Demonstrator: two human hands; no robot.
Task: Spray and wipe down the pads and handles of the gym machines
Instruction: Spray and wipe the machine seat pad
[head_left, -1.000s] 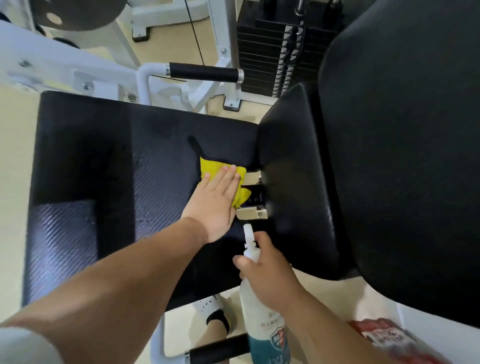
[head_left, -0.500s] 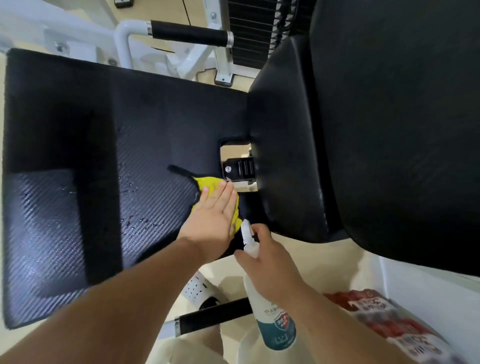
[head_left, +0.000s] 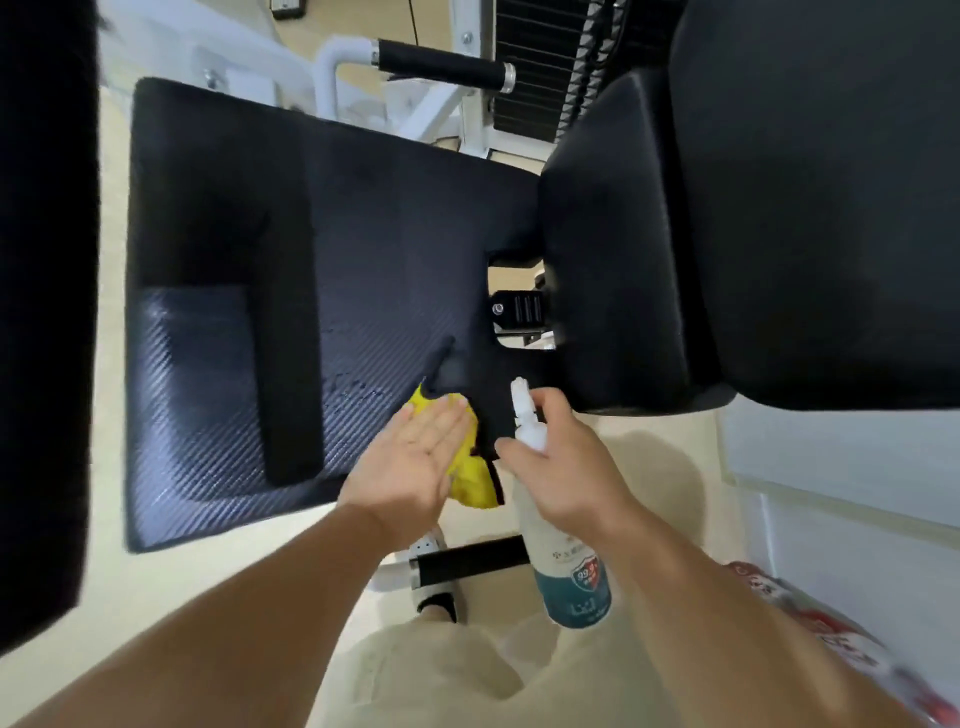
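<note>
Left hand (head_left: 415, 460) flat on yellow cloth (head_left: 474, 480) at seat pad (head_left: 363, 234) edge, right hand (head_left: 569, 460) gripping spray bottle (head_left: 571, 577); likely slip of overhanging cloth, leaving droplets (head_left: 356, 389) unwiped.

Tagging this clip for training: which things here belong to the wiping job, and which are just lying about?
Job: cloth under left hand; bottle in right hand; seat pad; back pad; far handle; near handle.
Lying about: red packet; weight stack.
</note>
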